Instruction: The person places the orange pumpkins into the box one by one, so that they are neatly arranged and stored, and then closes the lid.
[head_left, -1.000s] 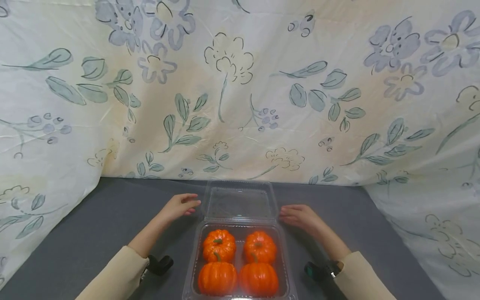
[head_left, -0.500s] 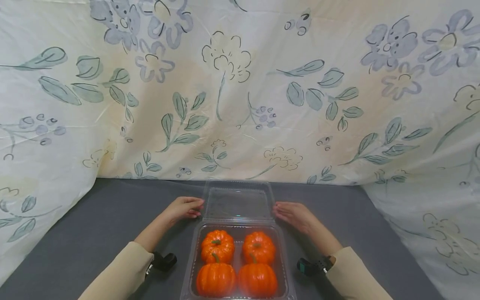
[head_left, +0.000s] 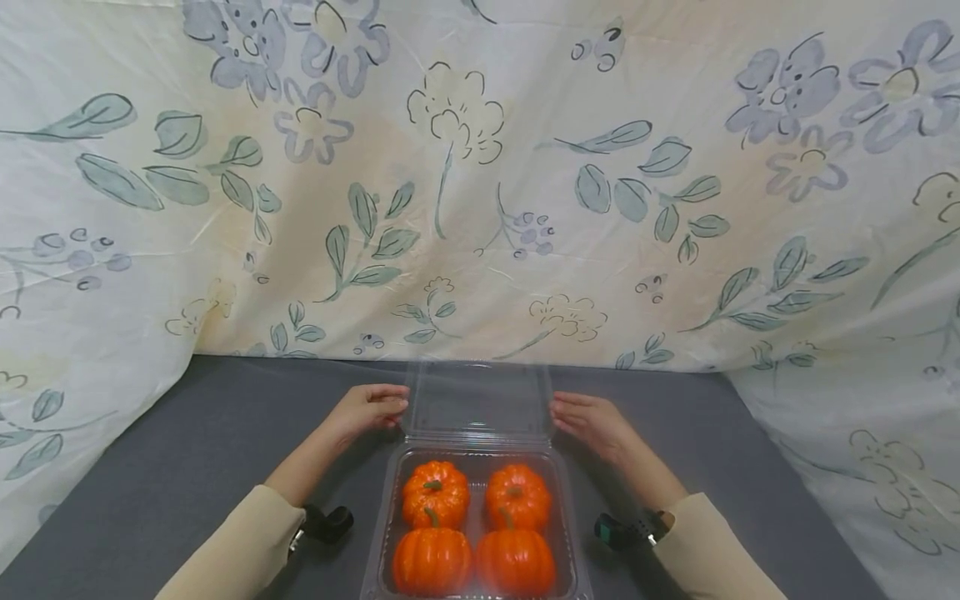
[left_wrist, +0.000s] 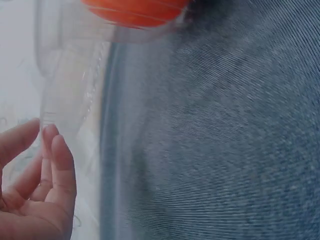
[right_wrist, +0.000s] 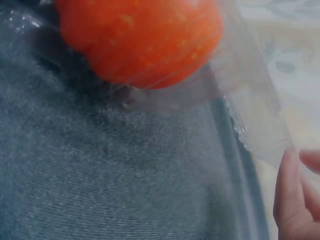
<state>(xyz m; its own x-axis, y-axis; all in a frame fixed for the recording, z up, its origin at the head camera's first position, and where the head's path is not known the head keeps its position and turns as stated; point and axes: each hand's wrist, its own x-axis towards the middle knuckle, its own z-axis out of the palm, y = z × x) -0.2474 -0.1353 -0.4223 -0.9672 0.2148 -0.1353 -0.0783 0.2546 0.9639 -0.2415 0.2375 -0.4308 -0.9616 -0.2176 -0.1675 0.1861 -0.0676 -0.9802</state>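
Observation:
A clear plastic clamshell container (head_left: 573,533) holds several small orange pumpkins (head_left: 432,562) with green stems. Its hinged lid (head_left: 480,404) stands open on the far side, tilted up from the table. My left hand (head_left: 369,410) pinches the lid's left edge; in the left wrist view, thumb and fingertips meet at the clear plastic (left_wrist: 70,90). On the opposite side my right hand (head_left: 592,423) pinches the lid's right edge, thumb and finger on either side of it in the right wrist view. A pumpkin (right_wrist: 140,40) shows through the container wall there.
A dark grey cloth (head_left: 247,433) covers the table under the container. Behind it hangs a pale curtain (head_left: 480,275) with a floral print, which also falls along both sides. Each wrist wears a black camera mount (head_left: 327,525).
Both hands have come inward to the lid's side edges and taken hold of them. Since half a second ago they have risen slightly, and the lid has tilted up with them.

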